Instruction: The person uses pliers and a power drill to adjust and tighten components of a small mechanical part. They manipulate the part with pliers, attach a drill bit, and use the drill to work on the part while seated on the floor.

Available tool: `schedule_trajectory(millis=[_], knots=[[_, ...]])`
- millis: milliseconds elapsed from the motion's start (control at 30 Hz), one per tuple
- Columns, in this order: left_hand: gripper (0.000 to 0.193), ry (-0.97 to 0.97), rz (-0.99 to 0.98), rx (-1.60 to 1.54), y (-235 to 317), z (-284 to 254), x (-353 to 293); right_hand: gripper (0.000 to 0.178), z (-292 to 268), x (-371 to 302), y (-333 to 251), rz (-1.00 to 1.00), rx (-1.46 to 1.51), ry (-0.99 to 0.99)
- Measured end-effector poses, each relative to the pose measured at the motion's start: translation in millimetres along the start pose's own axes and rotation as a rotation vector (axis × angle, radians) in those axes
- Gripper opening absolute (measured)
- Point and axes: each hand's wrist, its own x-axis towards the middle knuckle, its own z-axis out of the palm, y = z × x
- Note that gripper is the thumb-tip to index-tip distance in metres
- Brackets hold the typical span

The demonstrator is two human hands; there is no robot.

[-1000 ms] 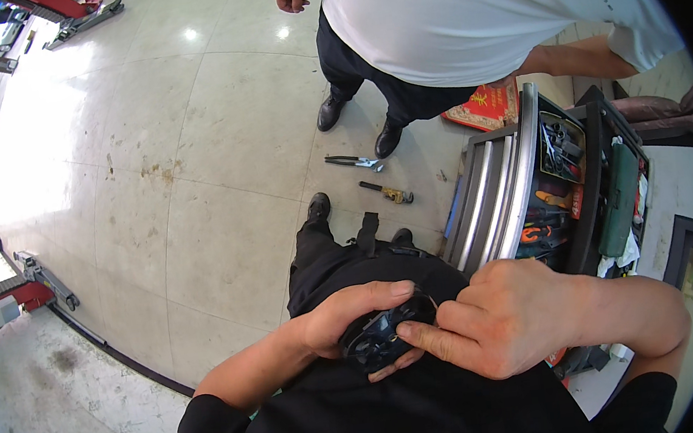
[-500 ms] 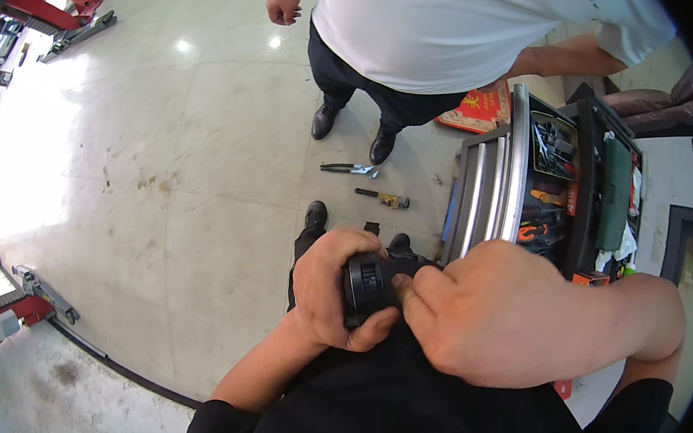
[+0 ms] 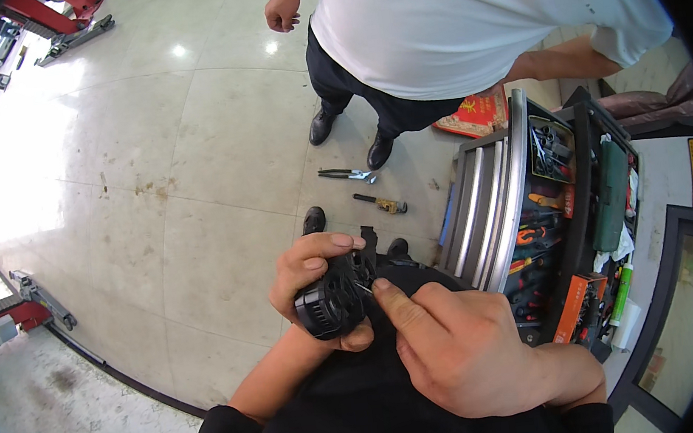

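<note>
From the head camera, the left hand is wrapped around a black round finned part, held just left of the open tool cart. The right hand has its fingers curled, index fingertip pressing the part's edge. Pliers and a wrench lie on the floor beyond the cart, near another person's shoes.

The left hand held a black round ribbed part in a closed grip; the right hand pressed a fingertip against it. Pliers and a screwdriver lay on the tiled floor (near another person's shoes), beside an open tool cart.
</note>
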Motion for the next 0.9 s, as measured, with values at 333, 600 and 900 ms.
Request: schedule_trajectory(millis=[333, 600, 900], knots=[[0.075, 0.048, -0.151, -0.134, 10, 12, -4, 0.047, 10, -12, 4, 0.061, 0.296, 0.067], [0.073, -0.023, -0.552, -0.361, 30, 17, -2, 0.053, 14, -19, 21, -0.065, 0.216, 0.047], [0.070, -0.050, -0.738, -0.556, 45, 11, 4, 0.053, 12, -19, 28, -0.235, 0.148, 0.050]])
